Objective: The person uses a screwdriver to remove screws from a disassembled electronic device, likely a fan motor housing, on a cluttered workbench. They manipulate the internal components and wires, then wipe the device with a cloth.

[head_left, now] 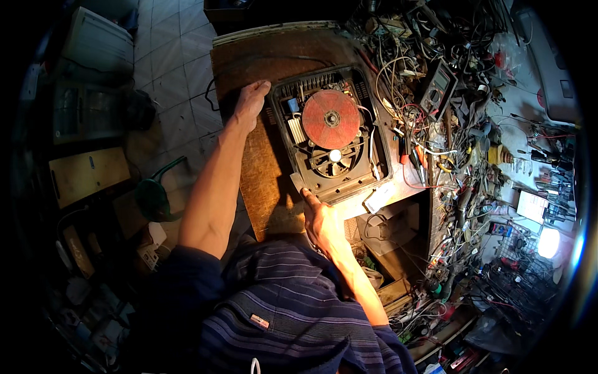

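An opened induction cooker (336, 184) lies on the wooden table, its inside facing up. A round red coil (331, 118) sits over its far half, with a black cooling fan (330, 163) just nearer to me. My left hand (251, 105) is closed at the casing's far left corner, most of its fingers hidden under the edge. At the near left corner my right hand (322, 219) grips the casing, index finger along the rim. The undersides of both grips are out of sight.
To the right, a multimeter (438, 89) rests among tangled wires. Several screwdrivers and pliers (446, 164) lie beside the cooker. A small white object (378, 197) is at the table's near edge, above an open drawer (398, 283). A green scoop-like thing (152, 194) stands at left.
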A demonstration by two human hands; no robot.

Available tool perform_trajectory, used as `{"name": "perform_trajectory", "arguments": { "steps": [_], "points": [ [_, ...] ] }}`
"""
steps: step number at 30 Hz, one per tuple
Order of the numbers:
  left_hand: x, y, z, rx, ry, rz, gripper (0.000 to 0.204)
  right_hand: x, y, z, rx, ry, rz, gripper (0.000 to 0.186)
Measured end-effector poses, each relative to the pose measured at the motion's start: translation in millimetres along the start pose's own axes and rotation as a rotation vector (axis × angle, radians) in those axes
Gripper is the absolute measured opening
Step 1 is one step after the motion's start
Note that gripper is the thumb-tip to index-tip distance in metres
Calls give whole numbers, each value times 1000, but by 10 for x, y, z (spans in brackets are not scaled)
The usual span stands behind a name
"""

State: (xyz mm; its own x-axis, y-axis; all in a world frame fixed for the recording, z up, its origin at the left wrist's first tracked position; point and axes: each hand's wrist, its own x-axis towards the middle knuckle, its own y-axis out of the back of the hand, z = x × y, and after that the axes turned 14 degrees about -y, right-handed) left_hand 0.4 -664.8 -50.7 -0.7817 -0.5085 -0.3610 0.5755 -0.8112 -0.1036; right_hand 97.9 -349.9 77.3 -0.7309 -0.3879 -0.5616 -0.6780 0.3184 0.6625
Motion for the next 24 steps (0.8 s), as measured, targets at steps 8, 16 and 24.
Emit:
{"name": "perform_trajectory", "arguments": {
  "steps": [8, 16, 24],
  "points": [
    [-40, -43, 42, -69, -26, 146, 47, 541, 184, -541, -33, 13, 51, 41],
    [-112, -143, -29, -32, -179, 99, 37, -293, 120, 345, -28, -71, 44, 51],
    [-103, -135, -29, -44, -175, 115, 34, -818, -94, 557, -127, -93, 136, 50]
  ]
}}
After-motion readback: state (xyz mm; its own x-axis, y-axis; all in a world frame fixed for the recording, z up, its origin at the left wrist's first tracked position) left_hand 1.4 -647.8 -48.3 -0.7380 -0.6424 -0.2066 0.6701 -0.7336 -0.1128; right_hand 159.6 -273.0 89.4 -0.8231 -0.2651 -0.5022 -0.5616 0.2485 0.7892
